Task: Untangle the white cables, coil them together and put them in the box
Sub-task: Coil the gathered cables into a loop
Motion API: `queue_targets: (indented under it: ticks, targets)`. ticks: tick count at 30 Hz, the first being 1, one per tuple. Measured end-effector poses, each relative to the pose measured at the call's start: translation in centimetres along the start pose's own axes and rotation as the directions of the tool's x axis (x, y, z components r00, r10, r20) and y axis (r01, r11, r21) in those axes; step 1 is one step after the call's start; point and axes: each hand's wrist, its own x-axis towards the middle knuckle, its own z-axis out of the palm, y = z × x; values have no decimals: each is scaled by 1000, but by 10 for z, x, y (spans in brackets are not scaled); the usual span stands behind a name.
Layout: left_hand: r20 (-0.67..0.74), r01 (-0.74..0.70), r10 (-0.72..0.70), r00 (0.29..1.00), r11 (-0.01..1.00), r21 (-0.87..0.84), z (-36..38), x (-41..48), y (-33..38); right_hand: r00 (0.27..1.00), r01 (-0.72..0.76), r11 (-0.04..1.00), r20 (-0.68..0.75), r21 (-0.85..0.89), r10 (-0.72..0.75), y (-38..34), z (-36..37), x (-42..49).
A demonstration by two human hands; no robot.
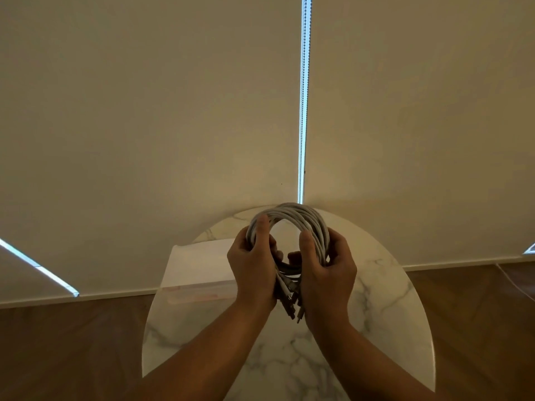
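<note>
Gripping the coiled bundle of white cables [292, 215] on both sides with curled fingers [307, 247] of left hand [252, 264] and right hand [327, 267], translucent rectangular box [199, 264] left of the fingers, round white marble tabletop [376, 314] beneath them, risking sprung loops and snagged dangling ends upon any loosened grip.

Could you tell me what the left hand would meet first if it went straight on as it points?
Probably the beige blind behind the marble table; the left hand, gripping the cable coil, points past the box. Depth is unclear.
</note>
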Motion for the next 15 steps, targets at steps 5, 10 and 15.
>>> queue_targets:
  ticks: [5, 10, 15]
  targets:
    - [2, 115, -115, 993, 992, 50, -7, 5, -14, 990, 138, 979, 17, -153, -137, 5, 2, -3]
    - [161, 241, -247, 956, 969, 57, -15, 5, -17, 984, 179, 964, 33, -196, -176, 8, -2, -2]
    - [105, 70, -80, 991, 993, 99, -13, 2, -15, 999, -33, 999, -31, -39, 32, 12, -6, 0]
